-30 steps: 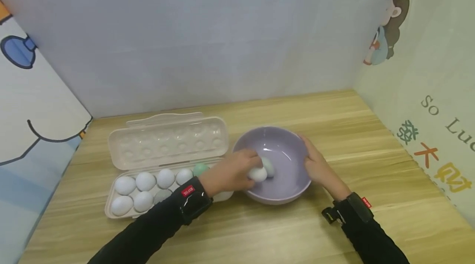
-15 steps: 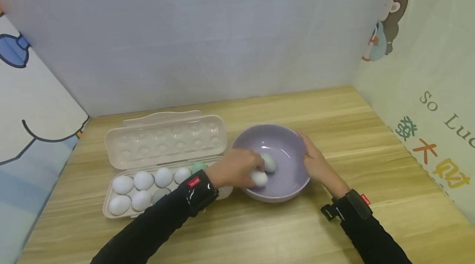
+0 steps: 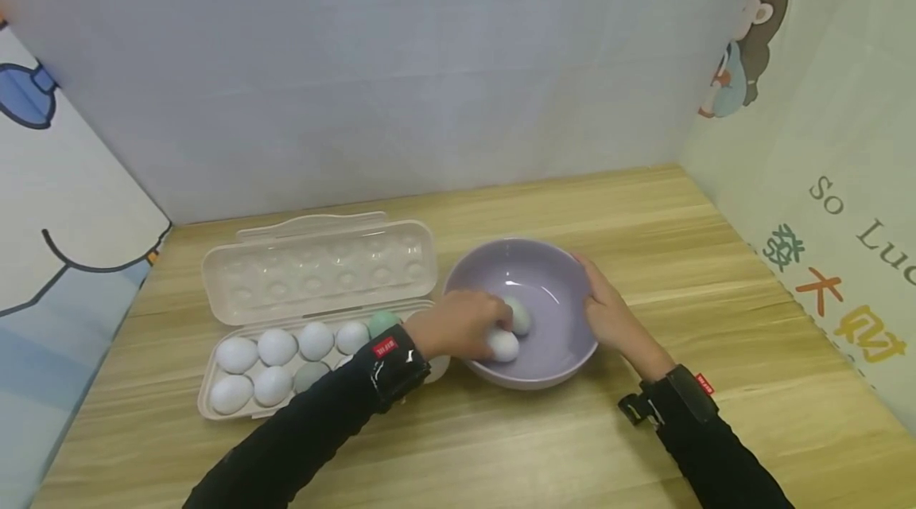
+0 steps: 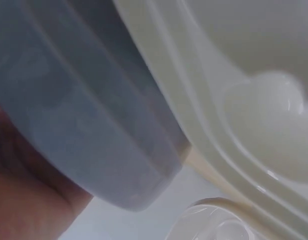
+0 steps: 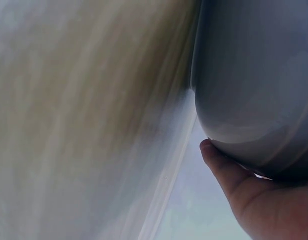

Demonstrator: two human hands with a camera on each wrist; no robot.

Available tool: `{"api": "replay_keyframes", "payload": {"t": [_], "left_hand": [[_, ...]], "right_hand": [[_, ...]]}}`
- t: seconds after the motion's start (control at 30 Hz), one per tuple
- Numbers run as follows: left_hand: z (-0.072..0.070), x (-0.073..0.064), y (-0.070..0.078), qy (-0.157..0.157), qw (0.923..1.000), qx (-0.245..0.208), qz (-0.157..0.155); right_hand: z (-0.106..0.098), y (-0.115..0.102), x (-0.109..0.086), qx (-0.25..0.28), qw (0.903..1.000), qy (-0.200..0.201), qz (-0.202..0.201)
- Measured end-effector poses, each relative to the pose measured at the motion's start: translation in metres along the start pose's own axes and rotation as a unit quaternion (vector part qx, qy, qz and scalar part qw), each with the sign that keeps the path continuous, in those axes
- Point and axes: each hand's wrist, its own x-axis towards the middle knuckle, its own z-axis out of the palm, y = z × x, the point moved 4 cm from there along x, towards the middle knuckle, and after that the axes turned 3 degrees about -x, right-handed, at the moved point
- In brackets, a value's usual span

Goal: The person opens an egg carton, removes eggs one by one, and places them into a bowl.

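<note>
Inside a glossy, round lilac bowl [image 3: 554, 326] sit 1 pale green egg [image 3: 520, 318] and 1 smooth white egg [image 3: 505, 346], the latter pinched in the curled fingers of the left hand [image 3: 463, 324]. The right hand [image 3: 607, 318] grips the bowl's side, thumb against it. On the wood-grained table [image 3: 515, 445], before pale walls [image 3: 429, 79], 1 open dimpled carton [image 3: 322, 274] shows at least 8 eggs [image 3: 277, 348].

Bowl [image 3: 551, 326]: purple, glossy, upright, right hand [image 3: 610, 320] gripping its rim
White egg [image 3: 505, 346]: inside the bowl, in left hand [image 3: 463, 324]
Pale egg [image 3: 519, 317]: in the bowl (partly hidden)
</note>
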Motion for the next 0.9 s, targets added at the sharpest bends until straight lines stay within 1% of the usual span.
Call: {"api": "replay_keyframes", "payload": {"t": [0.07, 0.13, 0.2, 0.27, 0.33, 0.37, 0.47, 0.5, 0.53, 0.57, 0.6, 0.67, 0.73, 0.8, 0.9], "left_hand": [[-0.001, -0.001, 0.001, 0.0, 1.0, 0.002, -0.003], [-0.002, -0.002, 0.002, 0.003, 0.9999, 0.015, -0.001], [-0.007, -0.005, 0.004, 0.01, 0.9997, 0.024, 0.002], [-0.014, -0.011, 0.004, 0.025, 0.9987, 0.043, 0.001], [-0.025, -0.02, 0.003, 0.055, 0.9968, 0.059, 0.004], [-0.031, -0.026, 0.002, 0.075, 0.9953, 0.062, 0.006], [-0.045, -0.045, -0.009, 0.13, 0.9888, 0.072, 0.006], [-0.048, -0.052, -0.013, 0.141, 0.9875, 0.07, 0.001], [-0.049, -0.059, -0.018, 0.145, 0.9871, 0.067, -0.01], [-0.05, -0.066, -0.023, 0.143, 0.9874, 0.064, -0.022], [-0.049, -0.071, -0.029, 0.133, 0.9885, 0.06, -0.04], [-0.047, -0.082, -0.039, 0.108, 0.9902, 0.048, -0.074], [-0.042, -0.091, -0.048, 0.083, 0.991, 0.044, -0.095], [-0.038, -0.098, -0.054, 0.07, 0.9915, 0.039, -0.102], [-0.033, -0.105, -0.06, 0.071, 0.9921, 0.042, -0.095]], "right_hand": [[0.0, 0.0, 0.0, 0.0, 1.0, 0.001, -0.001], [0.001, 0.001, 0.0, -0.004, 1.0, 0.003, 0.0], [0.001, 0.002, 0.0, -0.007, 1.0, 0.003, 0.002], [0.001, 0.003, 0.0, -0.011, 0.9999, 0.003, 0.005], [0.001, 0.004, 0.0, -0.015, 0.9998, 0.003, 0.009], [0.0, 0.005, 0.0, -0.016, 0.9998, 0.004, 0.009], [-0.001, 0.006, 0.0, -0.019, 0.9998, 0.006, 0.009], [-0.001, 0.006, 0.0, -0.018, 0.9998, 0.007, 0.008], [-0.002, 0.006, 0.0, -0.018, 0.9998, 0.007, 0.009], [-0.002, 0.006, -0.001, -0.016, 0.9998, 0.007, 0.01], [-0.002, 0.006, -0.001, -0.016, 0.9998, 0.007, 0.011], [-0.003, 0.005, -0.001, -0.014, 0.9998, 0.006, 0.013], [-0.002, 0.004, -0.001, -0.012, 0.9998, 0.006, 0.014], [-0.001, 0.002, 0.0, -0.008, 0.9999, 0.004, 0.012], [0.001, 0.0, 0.0, -0.001, 0.9999, -0.001, 0.013]]}}
